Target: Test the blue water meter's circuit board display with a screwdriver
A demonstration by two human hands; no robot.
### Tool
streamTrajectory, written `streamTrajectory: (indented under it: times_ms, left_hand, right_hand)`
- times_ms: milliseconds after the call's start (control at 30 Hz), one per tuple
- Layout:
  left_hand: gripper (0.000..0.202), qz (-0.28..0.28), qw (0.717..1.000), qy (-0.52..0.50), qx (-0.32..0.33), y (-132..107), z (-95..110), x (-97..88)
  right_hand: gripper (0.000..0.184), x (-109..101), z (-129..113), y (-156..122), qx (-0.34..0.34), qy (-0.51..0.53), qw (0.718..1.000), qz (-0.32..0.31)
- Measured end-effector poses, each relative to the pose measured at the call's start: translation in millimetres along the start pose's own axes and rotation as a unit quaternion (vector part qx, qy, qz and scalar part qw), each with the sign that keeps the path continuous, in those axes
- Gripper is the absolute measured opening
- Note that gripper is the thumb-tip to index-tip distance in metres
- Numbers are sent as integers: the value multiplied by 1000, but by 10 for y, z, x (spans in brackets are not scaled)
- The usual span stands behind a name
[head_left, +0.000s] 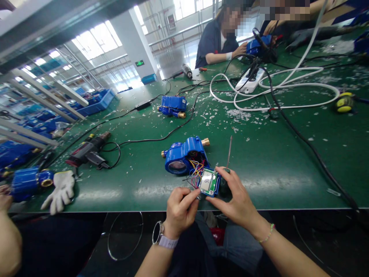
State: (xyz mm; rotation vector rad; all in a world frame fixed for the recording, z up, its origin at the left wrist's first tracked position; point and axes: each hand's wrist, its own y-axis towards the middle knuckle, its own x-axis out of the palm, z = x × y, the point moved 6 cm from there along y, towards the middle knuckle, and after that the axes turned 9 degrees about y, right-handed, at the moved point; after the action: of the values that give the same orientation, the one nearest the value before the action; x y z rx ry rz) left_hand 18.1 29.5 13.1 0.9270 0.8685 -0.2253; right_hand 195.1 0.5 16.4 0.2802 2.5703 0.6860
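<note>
1. Green table [276,154]: littered with clear scraps [239,114]; bright windows [93,40] and a pale column [132,42] beyond.
2. Circuit board [213,184]: just in front of the blue meter [184,156], near the table's front edge, joined by wires [196,166].
3. Right hand [240,200]: partly open, thumb and fingers clamped on the circuit board's edges.
4. Left hand [181,209]: curled, fingertips at the near left corner; whether gripping, cannot tell.
5. Screen [206,180] characters, green sign [139,63]: not legible.
</note>
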Motion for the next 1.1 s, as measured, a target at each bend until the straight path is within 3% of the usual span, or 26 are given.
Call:
streamTrajectory:
  times_ms: [333, 800, 967, 1100]
  left_hand:
    - [28, -15, 1000, -9, 17, 36, 33, 16]
    - [29, -42, 997, -30, 64, 54, 276, 129]
    - [30, -38, 998, 3, 52, 52, 200, 64]
    - [30, -18, 997, 71, 32, -16, 19, -65]
  right_hand:
    - [58, 12, 16, -13, -6, 1, 1000, -6]
    - [62, -2, -3, 13, -6, 24, 1000, -2]
    - [59, -2, 10, 5, 1, 14, 1000, -7]
    - [58, -2, 13, -15, 6, 3, 1000, -10]
